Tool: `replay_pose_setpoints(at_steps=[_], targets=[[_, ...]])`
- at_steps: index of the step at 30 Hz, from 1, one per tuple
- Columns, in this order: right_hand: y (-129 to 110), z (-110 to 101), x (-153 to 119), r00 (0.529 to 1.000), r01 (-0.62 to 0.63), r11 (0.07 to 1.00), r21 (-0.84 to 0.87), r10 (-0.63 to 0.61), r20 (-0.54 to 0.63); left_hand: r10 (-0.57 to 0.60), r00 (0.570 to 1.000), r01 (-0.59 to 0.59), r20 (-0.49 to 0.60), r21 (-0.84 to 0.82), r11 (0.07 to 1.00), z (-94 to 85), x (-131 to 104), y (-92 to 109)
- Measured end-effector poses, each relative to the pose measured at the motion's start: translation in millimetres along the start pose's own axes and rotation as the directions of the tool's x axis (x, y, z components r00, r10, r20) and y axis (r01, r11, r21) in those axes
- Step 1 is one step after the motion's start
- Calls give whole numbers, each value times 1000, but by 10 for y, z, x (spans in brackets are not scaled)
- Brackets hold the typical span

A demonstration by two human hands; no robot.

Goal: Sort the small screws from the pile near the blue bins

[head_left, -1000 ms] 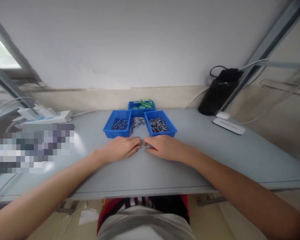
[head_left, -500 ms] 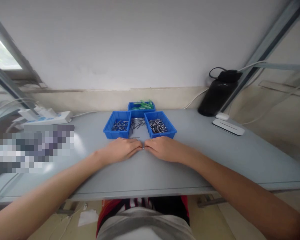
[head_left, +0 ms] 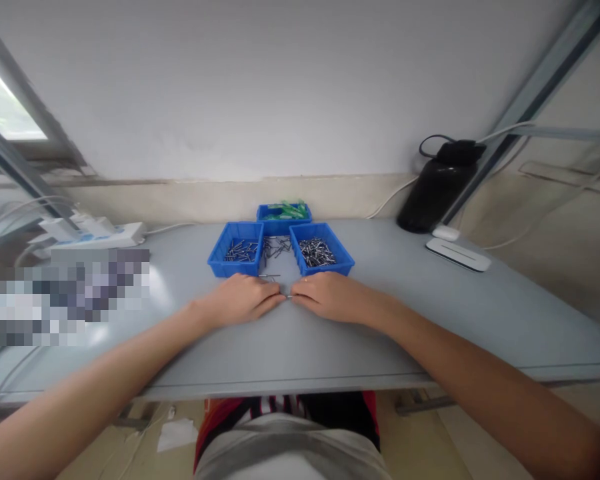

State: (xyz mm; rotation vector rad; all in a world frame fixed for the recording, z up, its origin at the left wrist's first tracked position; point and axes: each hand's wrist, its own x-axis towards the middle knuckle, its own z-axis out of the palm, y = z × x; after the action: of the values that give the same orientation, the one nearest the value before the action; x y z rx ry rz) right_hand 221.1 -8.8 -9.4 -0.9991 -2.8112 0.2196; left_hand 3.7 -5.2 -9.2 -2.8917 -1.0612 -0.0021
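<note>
My left hand and my right hand meet fingertip to fingertip over the grey table, both pinched on a small thin metal piece that shows between them. Just behind them are two blue bins: the left bin holds some metal pins, the right bin holds many more. Loose pins lie between these bins, and one pin lies near my left fingers. A third blue bin at the back contains green pieces.
A black bottle and a white flat device stand at the right. A white power strip with plugs and cables is at the left, behind a pixelated area. The table's front edge runs near my body.
My hands stay almost in place. The left fingers sit slightly changed around the metal piece, and the whole view has shifted a little.
</note>
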Motion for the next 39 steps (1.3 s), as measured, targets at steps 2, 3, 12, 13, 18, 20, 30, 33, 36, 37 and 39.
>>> replay_pose_setpoints(at_steps=[2,3,12,13,18,20,30,33,36,37,39], targets=[[2,-1,-7,1000,-12,1000,-3,12,10,16,1000,-16,-7,-15,1000,-4,-5,-9],[-2,-7,-12,1000,-18,1000,-4,18,14,20,1000,-20,-8,-22,1000,-6,-6,-11],[-27,-55,-15,999,-17,1000,13,17,33,5,1000,-5,-5,-28,1000,-6,0,10],[-18,-45,-12,1000,-2,1000,7,2,28,8,1000,-8,-2,-24,1000,-7,1,10],[-17,-38,-18,1000,7,1000,3,-7,29,18,999,-18,27,-7,1000,-19,2,10],[-38,-58,-25,999,-17,1000,16,16,33,20,1000,-20,22,-6,1000,-19,1,7],[-33,-52,-28,999,2,1000,-16,-1,40,33,999,-33,-14,-41,999,-18,-4,2],[-40,-63,-36,999,-24,1000,8,23,42,35,999,-36,-18,-46,998,-17,-9,-3],[-46,-73,-37,997,-66,997,34,64,38,44,998,-46,-35,-63,997,-7,-12,-12],[-45,-74,-36,997,-68,997,31,67,37,43,998,-45,-36,-61,997,-4,-12,-14],[-39,-70,-34,998,-47,999,2,47,33,35,999,-36,-28,-51,998,-2,-11,-16]])
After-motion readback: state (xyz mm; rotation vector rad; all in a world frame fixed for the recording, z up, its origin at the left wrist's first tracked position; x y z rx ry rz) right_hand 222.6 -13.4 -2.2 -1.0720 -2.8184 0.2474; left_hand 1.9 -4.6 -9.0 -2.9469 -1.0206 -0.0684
